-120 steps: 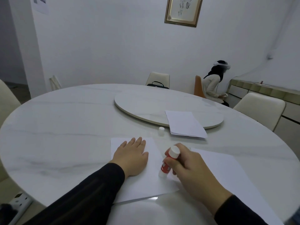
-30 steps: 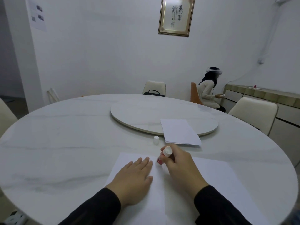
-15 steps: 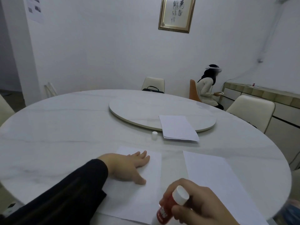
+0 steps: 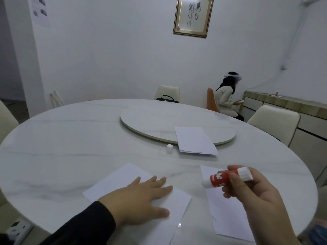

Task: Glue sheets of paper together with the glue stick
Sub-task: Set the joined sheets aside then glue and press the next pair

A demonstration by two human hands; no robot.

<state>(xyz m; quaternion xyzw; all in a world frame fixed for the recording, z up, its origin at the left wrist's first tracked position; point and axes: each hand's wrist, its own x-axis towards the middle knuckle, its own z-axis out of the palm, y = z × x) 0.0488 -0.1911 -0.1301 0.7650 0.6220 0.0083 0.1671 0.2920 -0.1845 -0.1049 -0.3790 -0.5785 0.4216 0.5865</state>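
Dining room: round marble table [image 4: 70, 138] with lazy Susan [image 4: 150, 119].

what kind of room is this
Probably a private dining or meeting room: a large round marble table with a lazy Susan in its middle, cream chairs around it, and a framed calligraphy piece on the wall.

I see a white table [image 4: 70, 138] with thin grey marble veins. The paper sheets [image 4: 123, 179] on it are plain white. The glue stick [image 4: 221, 178] is red with white letters and white ends, and its small cap [image 4: 169, 147] is white. My sleeve [image 4: 85, 225] is black. The far chair [image 4: 211, 100] is orange.
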